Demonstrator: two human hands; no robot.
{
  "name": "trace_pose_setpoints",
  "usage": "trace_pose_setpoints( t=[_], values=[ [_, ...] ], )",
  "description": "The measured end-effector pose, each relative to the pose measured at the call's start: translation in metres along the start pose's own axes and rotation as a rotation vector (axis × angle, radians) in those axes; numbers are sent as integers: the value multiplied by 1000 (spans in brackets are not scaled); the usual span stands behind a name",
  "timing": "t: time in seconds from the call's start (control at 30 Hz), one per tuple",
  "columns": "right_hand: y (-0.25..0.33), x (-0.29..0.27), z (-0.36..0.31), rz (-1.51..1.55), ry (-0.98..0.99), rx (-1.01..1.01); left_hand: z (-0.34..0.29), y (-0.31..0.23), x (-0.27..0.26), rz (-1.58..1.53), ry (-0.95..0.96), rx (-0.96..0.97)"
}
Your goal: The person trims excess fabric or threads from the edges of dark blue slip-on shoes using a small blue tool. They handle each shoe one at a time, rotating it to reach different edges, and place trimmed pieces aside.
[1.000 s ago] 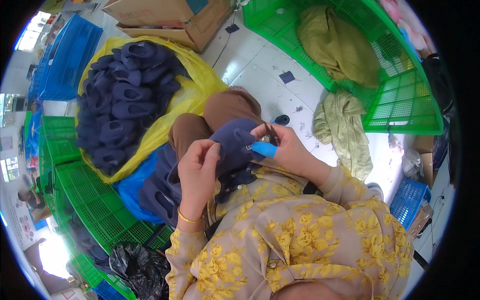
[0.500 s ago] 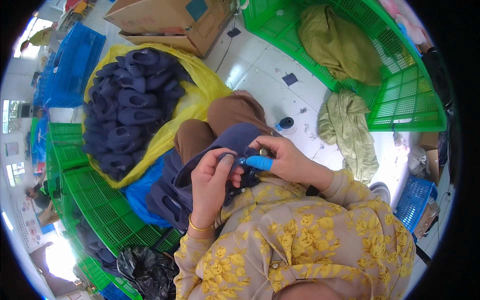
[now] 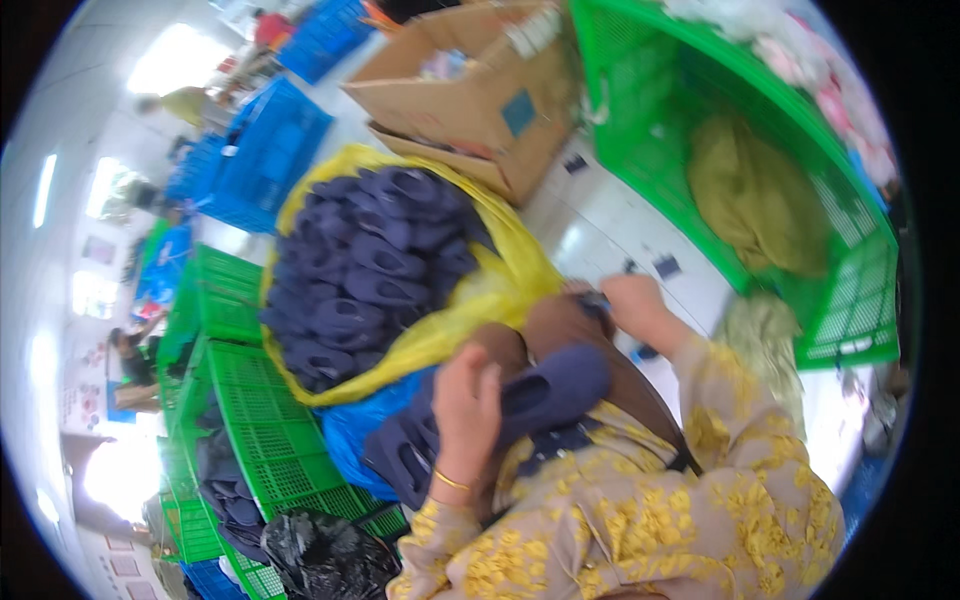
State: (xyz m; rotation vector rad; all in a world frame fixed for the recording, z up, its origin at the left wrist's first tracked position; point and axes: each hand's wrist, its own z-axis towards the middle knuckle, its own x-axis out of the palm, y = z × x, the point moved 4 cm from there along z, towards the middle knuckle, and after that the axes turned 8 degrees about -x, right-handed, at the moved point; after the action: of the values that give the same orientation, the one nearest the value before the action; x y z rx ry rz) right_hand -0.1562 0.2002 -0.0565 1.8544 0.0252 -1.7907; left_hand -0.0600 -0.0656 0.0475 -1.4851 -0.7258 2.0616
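Note:
A dark blue felt-like slipper (image 3: 560, 388) lies across my lap, its toe end toward the right. Against its left part is my left hand (image 3: 468, 410), blurred, with a gold bangle at the wrist; its grip is unclear. My right hand (image 3: 637, 308) is farther off to the right, beyond the knee, its fingers closed around a small dark thing that is too smeared to name. More slippers (image 3: 405, 460) of the same kind rest at my left thigh. Beyond my knees, a yellow plastic sack (image 3: 520, 265) holds a heap of slippers (image 3: 360, 270).
Green plastic crates (image 3: 265, 420) line the left side, with a black plastic bag (image 3: 325, 555) nearby. Past the sack stand a blue crate (image 3: 265, 150) and a cardboard box (image 3: 450, 90). On the right, a big green crate (image 3: 650, 170) contains an olive sack (image 3: 755, 195).
My hands were together at the slipper, fingers pinching; now they are apart, the right one gone forward and right. The whole view has swung, shifting surroundings right and down.

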Motion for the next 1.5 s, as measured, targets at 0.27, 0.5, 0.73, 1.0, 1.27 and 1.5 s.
trace_pose_setpoints(
  t=[0.27, 0.5, 0.73, 1.0, 1.27, 1.5],
  values=[
    [5, -13, -17, 984, 0, 326, -15, -1, 17, -324, 265, -193],
    [60, -62, -35, 1062, -172, 236, -15, 0, 23, -635, 388, -366],
    [109, -86, -54, 867, -307, -171, -13, -42, 11, -1043, 587, -484],
    [121, -88, -85, 911, -317, -177, -25, -51, 2, -815, 578, -493],
    [118, -86, -105, 1056, -86, -99, -39, -47, -3, -804, 597, -476],
    [114, -97, -112, 853, -138, -303, -40, -49, -4, -753, 647, -259]
  ],
)
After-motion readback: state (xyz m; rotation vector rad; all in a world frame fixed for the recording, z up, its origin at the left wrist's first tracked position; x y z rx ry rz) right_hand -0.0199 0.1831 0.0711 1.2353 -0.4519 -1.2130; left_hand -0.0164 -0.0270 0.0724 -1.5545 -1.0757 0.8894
